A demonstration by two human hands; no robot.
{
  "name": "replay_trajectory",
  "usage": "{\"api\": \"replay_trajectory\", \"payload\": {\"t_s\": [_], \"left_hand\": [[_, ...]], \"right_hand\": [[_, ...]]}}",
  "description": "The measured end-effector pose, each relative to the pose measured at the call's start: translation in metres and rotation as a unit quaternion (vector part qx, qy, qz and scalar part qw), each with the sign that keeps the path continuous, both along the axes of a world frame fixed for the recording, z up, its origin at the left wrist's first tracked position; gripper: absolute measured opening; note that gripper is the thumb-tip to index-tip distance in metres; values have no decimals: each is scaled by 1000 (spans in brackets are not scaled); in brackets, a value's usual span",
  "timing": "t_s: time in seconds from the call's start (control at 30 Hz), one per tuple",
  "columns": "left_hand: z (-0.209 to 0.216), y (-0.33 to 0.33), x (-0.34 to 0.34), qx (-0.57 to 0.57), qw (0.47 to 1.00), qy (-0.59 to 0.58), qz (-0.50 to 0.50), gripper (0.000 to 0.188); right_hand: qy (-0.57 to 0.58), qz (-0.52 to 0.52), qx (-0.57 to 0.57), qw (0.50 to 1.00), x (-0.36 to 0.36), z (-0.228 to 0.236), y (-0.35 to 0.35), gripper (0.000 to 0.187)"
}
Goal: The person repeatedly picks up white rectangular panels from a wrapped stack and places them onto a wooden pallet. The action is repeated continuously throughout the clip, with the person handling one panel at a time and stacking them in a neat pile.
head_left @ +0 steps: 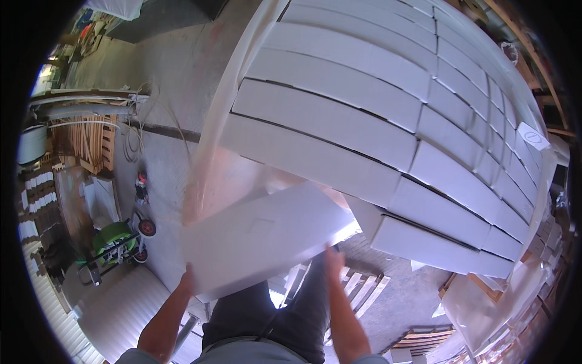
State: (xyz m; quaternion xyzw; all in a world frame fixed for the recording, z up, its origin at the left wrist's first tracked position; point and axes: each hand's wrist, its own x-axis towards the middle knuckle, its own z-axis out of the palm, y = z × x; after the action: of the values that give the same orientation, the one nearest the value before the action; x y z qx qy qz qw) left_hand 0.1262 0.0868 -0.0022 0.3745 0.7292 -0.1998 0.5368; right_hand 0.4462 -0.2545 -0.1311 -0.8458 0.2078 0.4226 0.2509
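A long white cardboard box is held in front of me between both hands, tilted with its right end farther away. My left hand grips its near left corner. On the near right edge lies my right hand, a little blurred. Beyond the held box stands a large stack of similar flat white boxes, laid in rows. Clear plastic film hangs along the stack's left side. One box forms the near end of the stack's top layer, beside a gap where the held box is.
A wooden pallet lies on the floor right of my legs. To the left are a green wheeled machine, a big roll of foam sheet and loose hoses. Film-wrapped goods stand at the lower right.
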Motion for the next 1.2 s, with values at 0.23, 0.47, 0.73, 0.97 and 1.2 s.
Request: {"api": "replay_trajectory", "payload": {"t_s": [0.23,0.47,0.73,0.97,1.2], "left_hand": [[74,-67,115,-26,993,46,104,68],[123,-151,182,-93,992,-15,89,56],[129,-124,135,-246,966,-71,-41,49],[40,-90,156,-210,978,-10,-14,57],[12,-146,209,-342,934,-101,31,53]], "right_hand": [[207,-298,249,898,-116,126,82,72],[207,-417,260,846,-53,146,50,46],[185,-468,285,816,-33,79,-60,52],[271,-368,289,841,11,72,-154,57],[277,-289,251,881,10,42,-171,63]]}}
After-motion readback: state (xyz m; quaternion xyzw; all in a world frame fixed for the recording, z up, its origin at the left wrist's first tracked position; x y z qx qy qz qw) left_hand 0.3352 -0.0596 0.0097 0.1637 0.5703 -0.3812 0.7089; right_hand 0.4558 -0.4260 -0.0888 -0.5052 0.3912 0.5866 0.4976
